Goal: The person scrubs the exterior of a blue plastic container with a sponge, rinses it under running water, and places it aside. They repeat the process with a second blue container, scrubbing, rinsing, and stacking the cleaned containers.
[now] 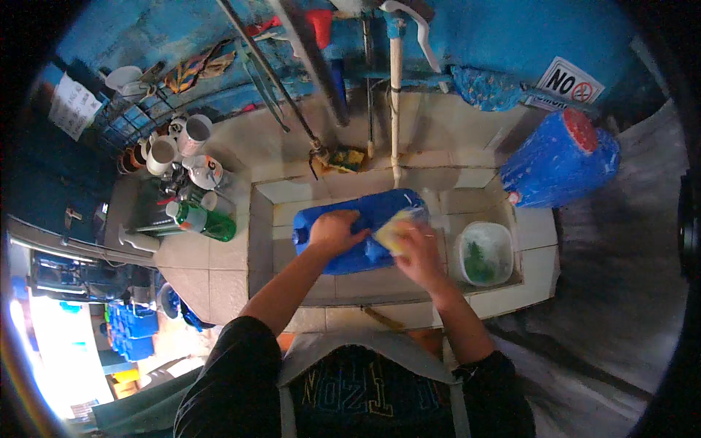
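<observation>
A blue plastic jerrycan (350, 257) lies on its side in the tiled sink basin (345, 293). My left hand (333, 231) grips it near the left end, thumb pointing right. In my right hand (419, 249) is a yellowish sponge (390, 232), pressed against the can's right part; hand and sponge are slightly blurred. Wet-looking film shines at the can's upper right corner. To the right of my right hand, inside the basin, stands a white plastic tub (501, 232) containing whitish suds and a green scouring pad (477, 263).
On the left counter are a green bottle (219, 223), a clear bottle (205, 172) and several mugs (162, 156). A second blue jerrycan (553, 164) stands on the right ledge. Behind the basin rise pipes (395, 109), with another sponge (348, 159) beside one. A tap lever (421, 33) hangs above.
</observation>
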